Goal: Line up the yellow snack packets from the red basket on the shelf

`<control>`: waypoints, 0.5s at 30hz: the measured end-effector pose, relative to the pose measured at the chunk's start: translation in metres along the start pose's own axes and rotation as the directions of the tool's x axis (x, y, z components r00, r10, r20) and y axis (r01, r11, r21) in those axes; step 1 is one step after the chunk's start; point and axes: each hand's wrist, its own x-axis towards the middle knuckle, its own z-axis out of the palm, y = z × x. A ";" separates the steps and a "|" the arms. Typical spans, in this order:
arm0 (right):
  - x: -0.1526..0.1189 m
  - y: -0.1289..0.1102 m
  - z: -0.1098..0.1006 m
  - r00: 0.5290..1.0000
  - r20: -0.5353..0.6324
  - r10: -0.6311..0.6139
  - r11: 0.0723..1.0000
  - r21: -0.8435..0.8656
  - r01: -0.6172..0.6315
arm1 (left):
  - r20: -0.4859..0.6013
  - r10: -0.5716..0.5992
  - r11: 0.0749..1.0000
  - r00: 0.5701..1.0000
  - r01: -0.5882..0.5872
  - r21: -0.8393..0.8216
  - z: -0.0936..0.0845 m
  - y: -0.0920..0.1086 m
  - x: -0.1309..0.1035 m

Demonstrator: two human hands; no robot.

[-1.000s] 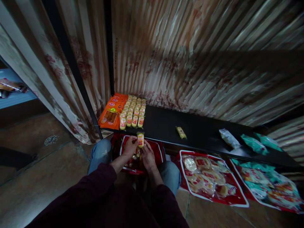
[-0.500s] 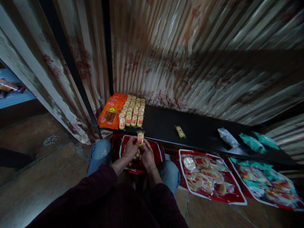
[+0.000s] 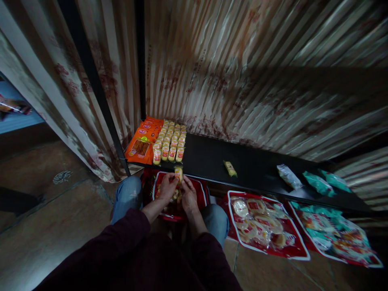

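Between both hands is a small yellow wrapped snack cake [image 3: 178, 173], upright just in front of the shelf edge. My left hand [image 3: 167, 188] pinches its left side, and my right hand [image 3: 189, 195] grips it from the right. Below them a red basket [image 3: 199, 189] with a white rim holds more small wrapped cakes, partly hidden by the hands. On the black shelf [image 3: 203, 155] behind, rows of matching wrapped cakes [image 3: 171, 141] stand beside orange snack packets [image 3: 140, 146]. A single yellow wrapped cake [image 3: 230, 168] lies farther right on the shelf.
A silvery packet [image 3: 289, 176] and teal packets [image 3: 319, 183] lie at the shelf's right. Below are a red basket of round wrapped pastries [image 3: 257, 222] and another of teal packets [image 3: 348, 234]. A dark post [image 3: 97, 81] and curtains [image 3: 218, 72] border the shelf.
The cake has turned slightly between my fingers, so its printed front shows less. Both hands stay over the basket, and the view has shifted a little.
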 end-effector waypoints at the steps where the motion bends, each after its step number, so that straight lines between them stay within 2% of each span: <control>1: 0.000 0.000 0.001 1.000 0.001 -0.013 1.000 -0.016 0.013 | 0.005 -0.017 0.999 1.000 0.017 -0.030 0.000 0.002 -0.001; 9: -0.003 0.004 0.011 0.995 0.043 -0.092 0.987 -0.126 0.097 | 0.025 -0.081 0.988 0.996 0.084 -0.128 -0.005 0.015 -0.004; 15: -0.002 0.005 0.021 0.990 0.086 -0.115 0.976 -0.177 0.129 | 0.014 -0.083 0.975 0.996 0.084 -0.205 -0.012 0.009 0.004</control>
